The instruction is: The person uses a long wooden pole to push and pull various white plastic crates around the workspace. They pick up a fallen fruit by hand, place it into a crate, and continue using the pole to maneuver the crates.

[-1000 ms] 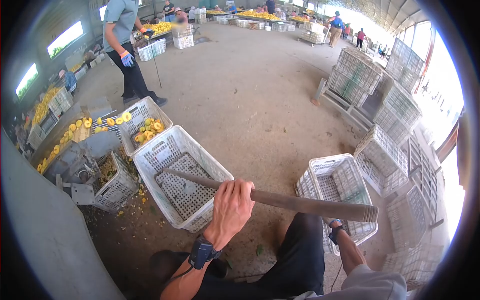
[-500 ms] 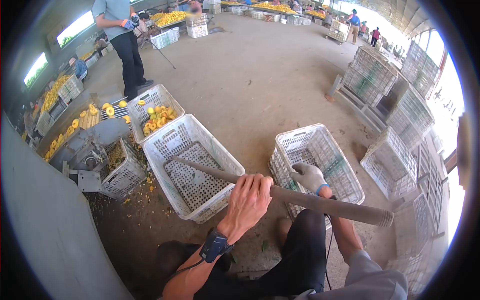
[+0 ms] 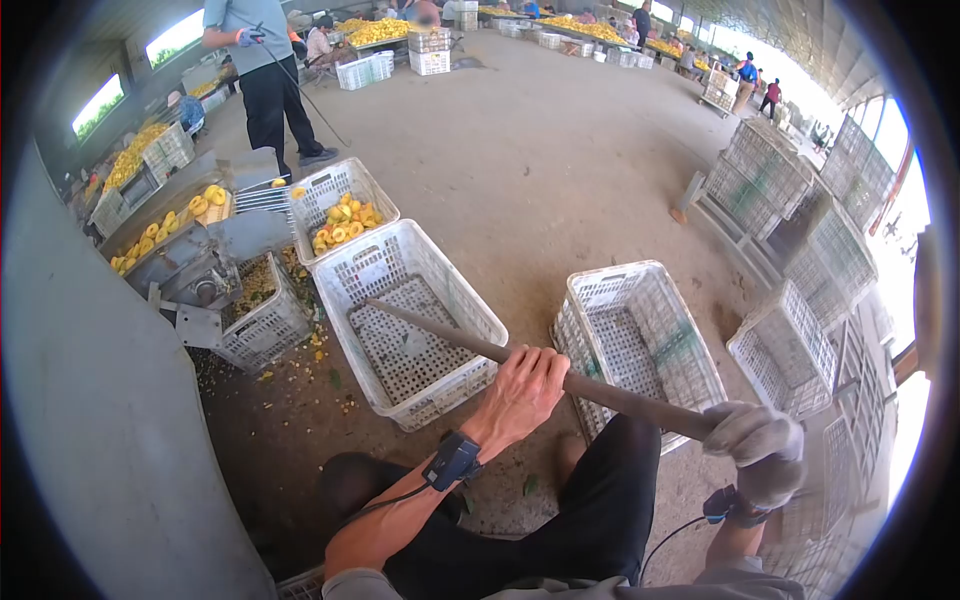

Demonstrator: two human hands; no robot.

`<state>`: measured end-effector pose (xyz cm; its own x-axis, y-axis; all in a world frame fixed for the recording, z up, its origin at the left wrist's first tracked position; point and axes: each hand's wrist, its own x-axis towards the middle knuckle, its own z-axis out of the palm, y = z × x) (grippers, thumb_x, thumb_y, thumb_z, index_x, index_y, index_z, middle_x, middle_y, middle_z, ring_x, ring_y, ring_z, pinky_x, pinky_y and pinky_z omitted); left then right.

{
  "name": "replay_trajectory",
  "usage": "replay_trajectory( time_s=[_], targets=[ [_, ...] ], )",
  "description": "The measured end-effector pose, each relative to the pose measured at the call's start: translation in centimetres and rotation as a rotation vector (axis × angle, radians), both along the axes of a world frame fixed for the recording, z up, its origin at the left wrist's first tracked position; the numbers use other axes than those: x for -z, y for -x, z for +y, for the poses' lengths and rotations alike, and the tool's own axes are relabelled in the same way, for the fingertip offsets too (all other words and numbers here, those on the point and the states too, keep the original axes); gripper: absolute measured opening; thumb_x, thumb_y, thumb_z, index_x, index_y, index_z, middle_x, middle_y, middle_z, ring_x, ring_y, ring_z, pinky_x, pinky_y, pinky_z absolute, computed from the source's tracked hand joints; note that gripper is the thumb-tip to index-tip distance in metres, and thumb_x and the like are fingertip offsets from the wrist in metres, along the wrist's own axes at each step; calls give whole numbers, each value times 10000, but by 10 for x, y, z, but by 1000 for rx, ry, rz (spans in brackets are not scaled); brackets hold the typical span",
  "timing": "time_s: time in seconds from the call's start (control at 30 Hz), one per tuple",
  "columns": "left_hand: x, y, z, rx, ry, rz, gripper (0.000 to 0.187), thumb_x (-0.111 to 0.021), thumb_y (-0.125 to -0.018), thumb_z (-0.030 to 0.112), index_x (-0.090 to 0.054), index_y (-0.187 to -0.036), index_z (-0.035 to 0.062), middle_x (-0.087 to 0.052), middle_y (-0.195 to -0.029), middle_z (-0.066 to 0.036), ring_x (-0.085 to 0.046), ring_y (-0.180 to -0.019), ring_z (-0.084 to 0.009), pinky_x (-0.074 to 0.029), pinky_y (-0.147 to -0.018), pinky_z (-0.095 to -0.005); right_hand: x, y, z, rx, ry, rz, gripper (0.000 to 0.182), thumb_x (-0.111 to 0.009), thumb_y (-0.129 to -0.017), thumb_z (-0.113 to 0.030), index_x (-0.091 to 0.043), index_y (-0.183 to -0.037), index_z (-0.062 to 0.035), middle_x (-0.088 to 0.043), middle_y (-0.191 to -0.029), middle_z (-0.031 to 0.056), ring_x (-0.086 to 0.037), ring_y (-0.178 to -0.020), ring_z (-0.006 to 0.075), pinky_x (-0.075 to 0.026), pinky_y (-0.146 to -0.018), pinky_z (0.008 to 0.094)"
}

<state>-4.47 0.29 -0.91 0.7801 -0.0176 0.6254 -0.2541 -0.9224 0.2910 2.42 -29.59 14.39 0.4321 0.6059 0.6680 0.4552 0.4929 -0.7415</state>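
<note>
A long grey-brown pole (image 3: pixel 640 405) slants across in front of me, narrowing toward its far end. My left hand (image 3: pixel 528 385), bare, is closed round its middle. Farther back along it, my right hand (image 3: pixel 757 450) in a pale glove wraps the thick end, whose tip is hidden by the fingers. The pole's thin end reaches over a white plastic crate (image 3: pixel 480 315) with a perforated floor. Another white crate (image 3: pixel 692 345) stands to the right, beneath and beyond the pole.
A crate (image 3: pixel 345 180) of yellow peaches (image 3: pixel 347 221) adjoins the front crate. At left are a metal machine (image 3: pixel 205 290) and a crate of scraps (image 3: pixel 270 330). Stacked crates (image 3: pixel 755 180) line the right. A person (image 3: pixel 270 90) stands ahead holding a thin rod (image 3: pixel 312 100).
My right hand has left the right crate's near side and taken hold of the pole's thick end. My left hand keeps its grip. The view has shifted slightly.
</note>
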Motion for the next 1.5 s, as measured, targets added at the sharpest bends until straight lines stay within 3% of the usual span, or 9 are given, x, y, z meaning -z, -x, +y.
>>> replay_trajectory(
  time_s=[0.17,0.2,0.37,0.6,0.83,0.93,1.03,1.17,1.5],
  targets=[
    [13,13,-14,142,-123,0,281,-745,-804,68,-568,-1021,48,-614,-917,-111,-629,-914,-315,-514,-879,-420,-6,30,-14,-46,228,305,268,-883,-823,-125,-764,-944,82,-787,-878,225,-741,-600,276,-586,-551,298],
    [15,15,-17,170,-186,-29,102,-620,-959,101,-529,-977,59,-584,-876,-109,-620,-845,-273,-517,-856,-401,1,29,-15,-129,155,198,246,-877,-832,-113,-766,-926,85,-784,-851,217,-746,-612,285,-593,-555,317],
    [15,27,-25,208,-212,45,138,-664,-880,76,-567,-976,52,-625,-908,-115,-648,-909,-294,-528,-909,-410,7,44,-13,-439,75,-93,198,-901,-813,-61,-761,-850,74,-776,-771,180,-716,-570,282,-602,-564,355],
    [-7,16,-31,259,-190,314,224,-736,-819,89,-589,-983,44,-690,-992,-143,-677,-1011,-312,-520,-965,-421,40,96,-39,280,330,226,171,-835,-893,-29,-789,-1046,32,-812,-946,141,-799,-786,239,-636,-694,331],
    [9,18,-47,271,-311,419,252,-755,-807,107,-593,-990,44,-698,-1009,-147,-675,-1013,-317,-512,-937,-416,53,116,-46,348,375,380,184,-709,-962,27,-726,-1138,75,-786,-944,212,-769,-737,217,-602,-601,296],
    [13,21,-48,316,-270,422,217,-738,-823,109,-592,-970,46,-697,-988,-156,-671,-988,-331,-504,-906,-426,60,126,-51,434,465,487,185,-800,-867,6,-802,-1048,-34,-812,-923,91,-798,-812,190,-632,-687,319],
    [24,21,-47,335,-248,462,206,-728,-947,199,-584,-983,57,-674,-932,-147,-648,-938,-327,-477,-882,-439,65,124,-49,294,329,374,229,-615,-958,45,-725,-1157,68,-789,-945,201,-760,-720,204,-604,-601,302],
    [20,23,-47,347,-221,580,199,-704,-974,214,-598,-955,46,-707,-887,-174,-671,-907,-349,-478,-870,-445,76,122,-43,303,273,34,224,-682,-924,29,-753,-1136,29,-802,-954,176,-791,-802,267,-636,-687,335],
    [33,26,-53,366,-279,676,187,-732,-935,196,-647,-961,31,-727,-890,-182,-690,-914,-356,-480,-879,-451,84,135,-46,338,343,96,205,-696,-902,45,-775,-1085,2,-804,-930,143,-790,-805,247,-636,-705,330]
  ],
)
